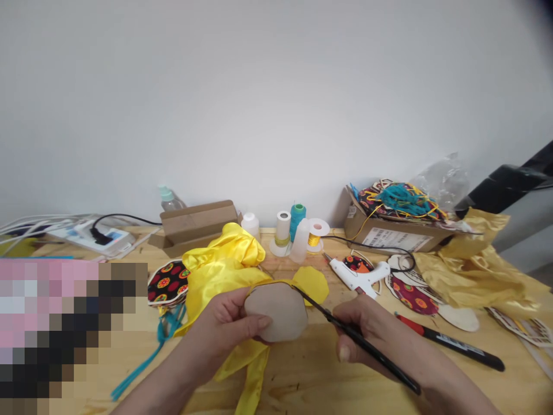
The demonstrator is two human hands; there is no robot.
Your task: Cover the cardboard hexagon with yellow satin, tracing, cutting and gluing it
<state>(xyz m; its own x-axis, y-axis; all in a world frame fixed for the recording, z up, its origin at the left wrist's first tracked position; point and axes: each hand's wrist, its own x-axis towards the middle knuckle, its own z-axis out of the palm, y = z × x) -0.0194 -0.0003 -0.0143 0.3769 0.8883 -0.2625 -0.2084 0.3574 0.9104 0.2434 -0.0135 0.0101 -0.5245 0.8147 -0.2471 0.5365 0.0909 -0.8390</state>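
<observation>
My left hand (224, 325) is closed on a rounded tan cardboard piece (279, 314) that lies over yellow satin fabric (224, 262). Its thumb presses on the card's face. My right hand (371, 334) grips black scissors (345, 331), whose blades reach to the card's upper right edge, where a yellow fabric flap (313, 282) sticks out. Both hands hover just above the wooden table (302, 380).
A white glue gun (360, 276), a red-and-black marker (449, 343), patterned fabric discs (168, 282), thread spools (297, 222), two cardboard boxes (196, 225), gold satin (470, 268) and a power strip (97, 236) crowd the table. Teal cords (147, 360) lie at front left.
</observation>
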